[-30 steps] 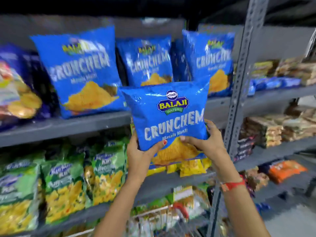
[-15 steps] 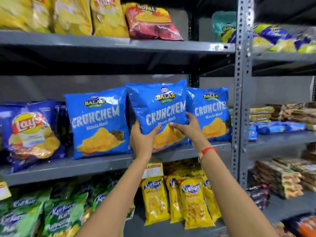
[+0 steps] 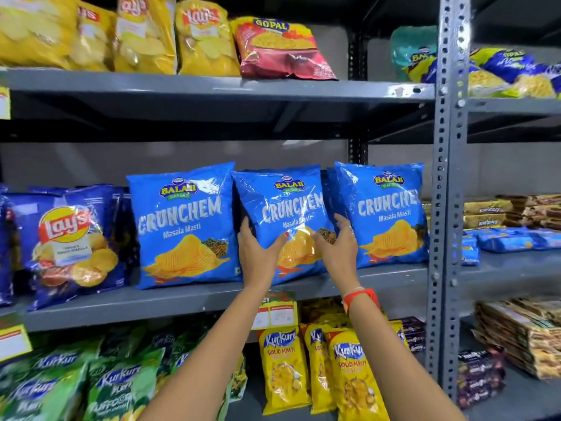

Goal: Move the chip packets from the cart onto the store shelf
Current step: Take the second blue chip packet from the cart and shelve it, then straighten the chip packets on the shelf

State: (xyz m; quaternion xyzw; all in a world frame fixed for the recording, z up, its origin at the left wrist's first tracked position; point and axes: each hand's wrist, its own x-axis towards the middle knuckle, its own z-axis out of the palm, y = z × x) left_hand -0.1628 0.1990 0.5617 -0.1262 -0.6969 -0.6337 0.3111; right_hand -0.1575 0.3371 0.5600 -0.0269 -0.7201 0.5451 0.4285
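A blue Balaji Crunchem packet [image 3: 282,208] stands upright on the grey middle shelf [image 3: 194,294], between two matching blue packets, one to its left [image 3: 182,226] and one to its right [image 3: 385,214]. My left hand [image 3: 258,253] grips its lower left edge, thumb across the front. My right hand [image 3: 338,247] holds its lower right side, fingers curled around the edge, thumb on the front. The cart is out of view.
Blue Lay's packets [image 3: 66,241] fill the shelf's left end. Yellow Lay's and a red Gopal packet [image 3: 282,50] sit on the shelf above. Green and yellow Kurkure packets [image 3: 282,366] lie below. A perforated steel upright [image 3: 446,208] bounds the bay on the right.
Both hands lifted the blue packet up from below the shelf and pushed it back into the gap between the two matching packets, where its bottom now rests on the shelf.
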